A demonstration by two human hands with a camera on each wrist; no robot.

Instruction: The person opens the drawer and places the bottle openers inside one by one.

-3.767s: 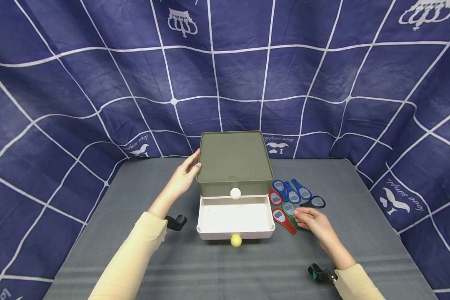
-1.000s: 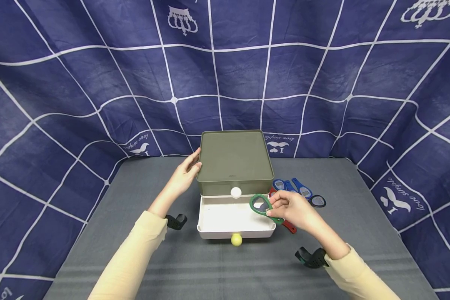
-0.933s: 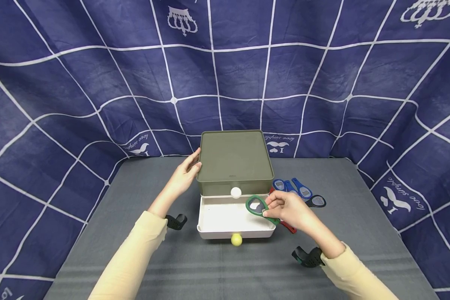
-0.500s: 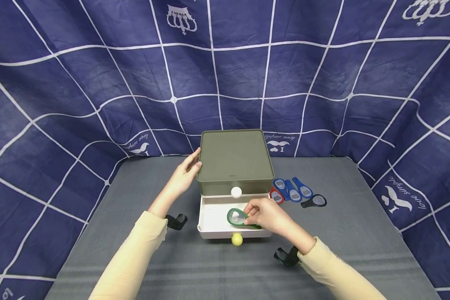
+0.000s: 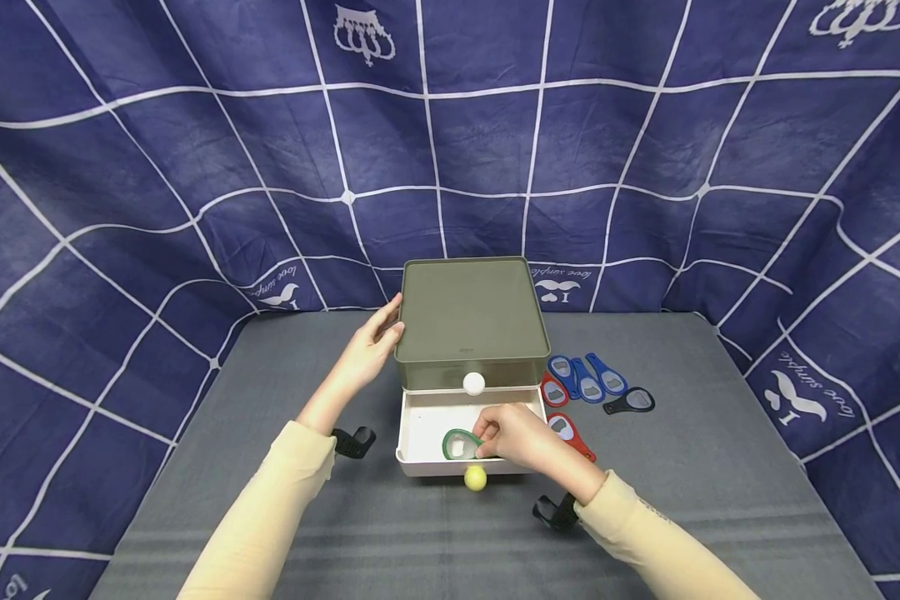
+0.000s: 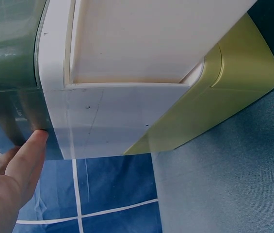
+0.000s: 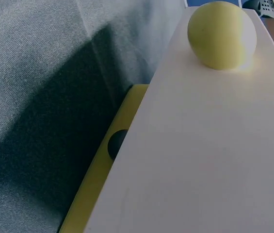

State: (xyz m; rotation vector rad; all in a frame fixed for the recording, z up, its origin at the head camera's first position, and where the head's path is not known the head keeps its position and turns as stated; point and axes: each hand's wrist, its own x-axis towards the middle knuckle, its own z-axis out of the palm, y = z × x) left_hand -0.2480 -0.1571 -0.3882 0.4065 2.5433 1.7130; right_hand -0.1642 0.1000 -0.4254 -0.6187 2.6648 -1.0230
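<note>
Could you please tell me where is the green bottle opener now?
In the head view, the green bottle opener is low at centre, in the front of the pulled-out white drawer, just behind the yellow knob, pinched by the right hand.

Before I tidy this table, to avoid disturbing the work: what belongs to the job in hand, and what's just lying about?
In the job:
green round-headed tool, pinched by the right hand
white plastic-looking drawer, pulled open
olive square-topped box, touched by the left hand

Apparently lying about:
three blue round-headed tools
two similar red tools
a similar black tool
</note>
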